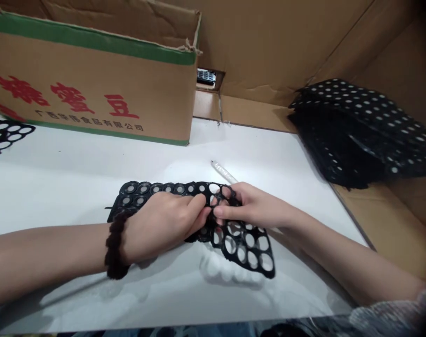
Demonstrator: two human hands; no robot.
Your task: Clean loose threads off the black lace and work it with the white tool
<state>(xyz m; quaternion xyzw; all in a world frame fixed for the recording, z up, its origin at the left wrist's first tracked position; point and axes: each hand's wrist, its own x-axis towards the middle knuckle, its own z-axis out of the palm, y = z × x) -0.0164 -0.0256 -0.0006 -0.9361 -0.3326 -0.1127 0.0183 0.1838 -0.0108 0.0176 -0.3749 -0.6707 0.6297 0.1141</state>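
Note:
A black rubber-like sheet of round rings lies on the white table in front of me. Its right part is a black perforated web with open holes, bent up and standing off the table. My left hand, with a dark fuzzy band at the wrist, is closed over the sheet's middle, thumb and fingers at the edge where rings meet web. My right hand pinches the web between thumb and fingers, right beside the left fingertips. The exact finger contact beneath the sheet is hidden.
A white pen-like stick lies behind my right hand. A large cardboard box stands at the back left, with another holed black piece before it. Stacked black dotted sheets lean at the right, against cardboard walls.

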